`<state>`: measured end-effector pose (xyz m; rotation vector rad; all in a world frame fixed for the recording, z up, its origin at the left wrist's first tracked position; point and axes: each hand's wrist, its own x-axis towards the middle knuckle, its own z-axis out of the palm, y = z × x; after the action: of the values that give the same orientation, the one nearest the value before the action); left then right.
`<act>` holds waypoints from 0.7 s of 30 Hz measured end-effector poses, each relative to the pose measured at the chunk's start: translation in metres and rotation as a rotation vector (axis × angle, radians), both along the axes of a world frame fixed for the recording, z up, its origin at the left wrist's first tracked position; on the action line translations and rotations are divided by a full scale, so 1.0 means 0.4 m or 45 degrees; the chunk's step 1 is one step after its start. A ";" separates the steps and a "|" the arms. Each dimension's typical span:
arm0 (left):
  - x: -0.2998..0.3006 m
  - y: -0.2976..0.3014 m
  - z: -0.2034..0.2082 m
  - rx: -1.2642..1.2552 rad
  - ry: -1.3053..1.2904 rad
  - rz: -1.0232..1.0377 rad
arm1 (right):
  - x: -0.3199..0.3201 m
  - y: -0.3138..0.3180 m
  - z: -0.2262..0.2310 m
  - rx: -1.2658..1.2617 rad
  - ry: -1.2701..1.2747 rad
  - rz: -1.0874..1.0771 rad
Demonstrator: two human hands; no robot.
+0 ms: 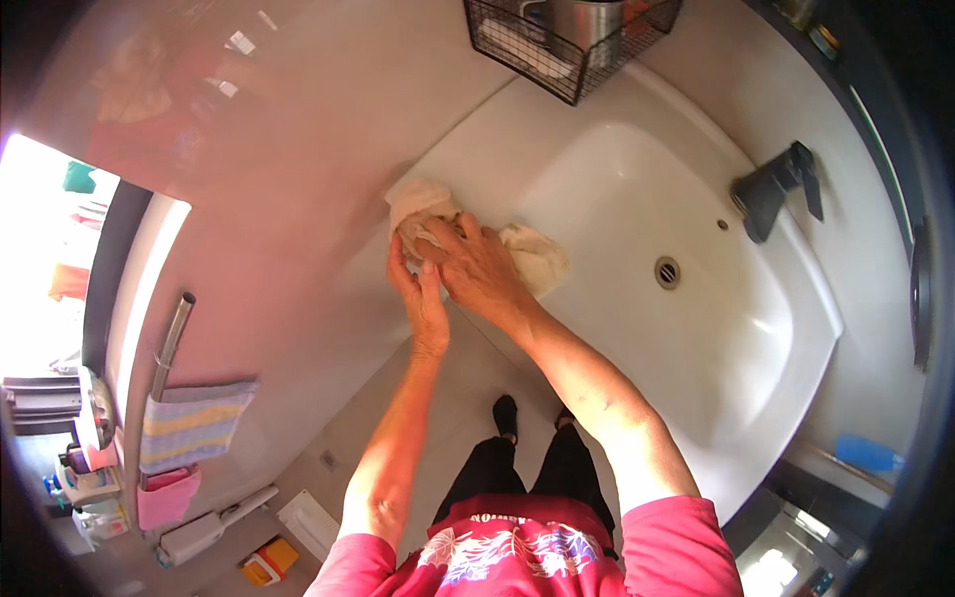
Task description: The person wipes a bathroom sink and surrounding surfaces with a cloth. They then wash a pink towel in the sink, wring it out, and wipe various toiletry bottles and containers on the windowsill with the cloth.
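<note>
This view comes from the left 1 of 2 fisheye cameras worn on the head. It looks steeply down, close over the red shirt (pixel 517 552), with the left hand (pixel 423 298) and right hand (pixel 484 267) near the middle. Its wide sweep takes in the sink (pixel 637 368) at right, the window (pixel 40 259) at far left and the feet (pixel 505 416) farther below.

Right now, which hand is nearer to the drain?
Right. The right hand is left of the drain, with pale cloth between them; the left hand is farther left, beyond the right one.
</note>
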<state>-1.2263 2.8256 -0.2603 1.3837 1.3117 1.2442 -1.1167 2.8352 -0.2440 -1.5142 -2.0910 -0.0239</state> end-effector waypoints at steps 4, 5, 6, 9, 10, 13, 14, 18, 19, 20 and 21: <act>-0.042 -0.067 -0.026 -0.109 0.153 -0.064 | 0.026 -0.185 0.038 -0.033 -0.132 -0.223; -0.047 -0.078 -0.027 -0.095 0.161 -0.069 | 0.039 -0.233 0.046 -0.043 -0.222 -0.256; -0.045 -0.088 -0.025 -0.085 0.191 -0.089 | 0.058 -0.287 0.051 -0.057 -0.311 -0.291; -0.039 -0.104 -0.014 -0.033 0.230 -0.141 | 0.105 -0.466 0.070 -0.103 -0.308 -0.388; -0.027 -0.100 -0.013 -0.008 0.200 -0.162 | 0.129 -0.535 0.050 -0.180 -0.392 -0.410; -0.011 -0.092 0.005 0.011 0.118 -0.245 | 0.184 -0.694 0.048 -0.191 -0.386 -0.475; -0.007 -0.089 0.009 0.010 0.088 -0.278 | 0.196 -0.725 0.049 -0.192 -0.364 -0.490; -0.032 -0.107 -0.012 -0.141 -0.008 -0.256 | 0.182 -0.675 0.050 -0.177 -0.527 -0.481; -0.051 -0.119 -0.022 -0.191 -0.006 -0.270 | 0.168 -0.634 0.057 -0.215 -0.570 -0.468; -0.074 -0.136 -0.038 -0.245 -0.002 -0.274 | 0.150 -0.587 0.062 -0.254 -0.612 -0.446; -0.096 -0.156 -0.059 -0.285 -0.016 -0.285 | 0.127 -0.529 0.075 -0.227 -0.636 -0.417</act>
<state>-1.2645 2.7633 -0.2840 1.3187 1.2100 0.9261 -1.0661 2.6237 -0.2140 -2.1213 -2.2282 -0.3817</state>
